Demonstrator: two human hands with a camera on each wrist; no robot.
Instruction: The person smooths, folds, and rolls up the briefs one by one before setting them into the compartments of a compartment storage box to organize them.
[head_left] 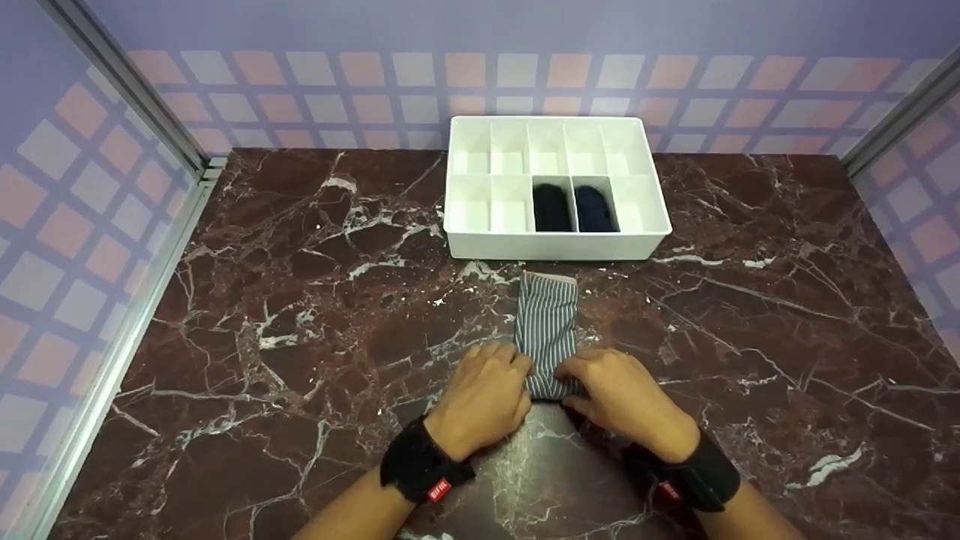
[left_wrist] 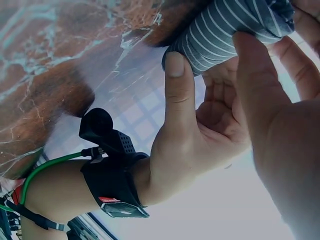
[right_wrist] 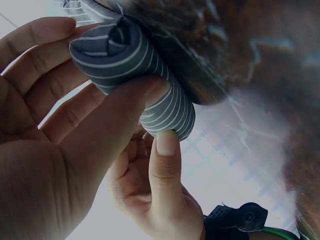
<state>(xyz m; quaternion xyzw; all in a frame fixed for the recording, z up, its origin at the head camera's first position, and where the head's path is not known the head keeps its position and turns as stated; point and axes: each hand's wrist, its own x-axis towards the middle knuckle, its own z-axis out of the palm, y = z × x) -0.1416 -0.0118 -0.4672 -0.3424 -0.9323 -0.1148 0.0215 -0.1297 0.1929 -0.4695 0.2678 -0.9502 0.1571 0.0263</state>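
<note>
A grey sock with white stripes [head_left: 548, 315] lies lengthwise on the table, its pinkish edge towards the white box. Its near end is rolled up, and the thick roll [left_wrist: 215, 35] shows in both wrist views. My left hand [head_left: 486, 390] grips the left end of this roll, thumb on the near side. At the right end, my right hand [head_left: 619, 390] holds it the same way, with its thumb [right_wrist: 150, 95] pressed against the striped fabric. Part of the roll is hidden by the fingers in the head view.
Beyond the sock stands a white divided box [head_left: 551, 246]. Two of its front compartments hold a black rolled item [head_left: 552, 208] and a navy rolled item [head_left: 594, 210]. The dark red marbled table [head_left: 360, 315] reaches to checkered walls at the back and sides.
</note>
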